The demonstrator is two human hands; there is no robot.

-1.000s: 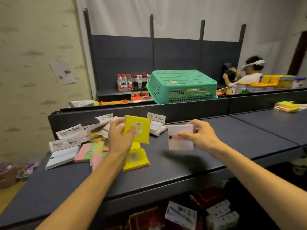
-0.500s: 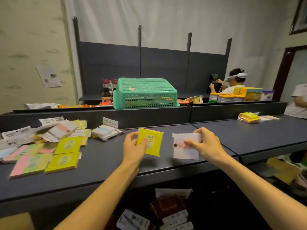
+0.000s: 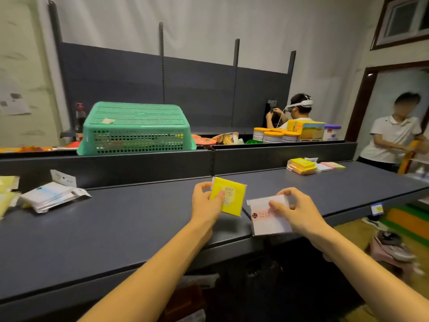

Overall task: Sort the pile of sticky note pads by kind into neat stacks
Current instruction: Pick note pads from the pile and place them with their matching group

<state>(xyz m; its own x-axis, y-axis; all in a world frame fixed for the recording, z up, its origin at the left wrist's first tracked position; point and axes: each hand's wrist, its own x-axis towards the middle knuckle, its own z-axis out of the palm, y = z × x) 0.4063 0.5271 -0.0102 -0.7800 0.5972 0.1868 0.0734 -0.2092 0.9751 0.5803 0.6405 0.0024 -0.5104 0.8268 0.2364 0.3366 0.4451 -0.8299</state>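
My left hand [image 3: 205,202] pinches a yellow sticky note pad [image 3: 232,198] marked 2207, held above the dark shelf top [image 3: 139,228]. Beside it my right hand [image 3: 299,210] grips a white pad with a pink band [image 3: 267,219], over the shelf's front edge. White wrapped pads [image 3: 50,196] of the loose pile lie at the far left, with pale yellow ones [image 3: 7,189] cut off by the frame edge. At the back right, a neat stack of yellow and orange pads [image 3: 301,166] sits next to flat pink and white pads [image 3: 329,166].
An upturned green basket [image 3: 137,129] stands on the ledge behind the shelf, with tins [image 3: 274,135] and boxes to its right. Two people are at the back right, one wearing a headset [image 3: 299,108], one standing by the door [image 3: 392,135]. Below the shelf lie packets and shoes.
The view has swung right, so the loose pile has slid to the left edge and the sorted stack has come closer. Both hands have carried their pads rightward along the shelf.
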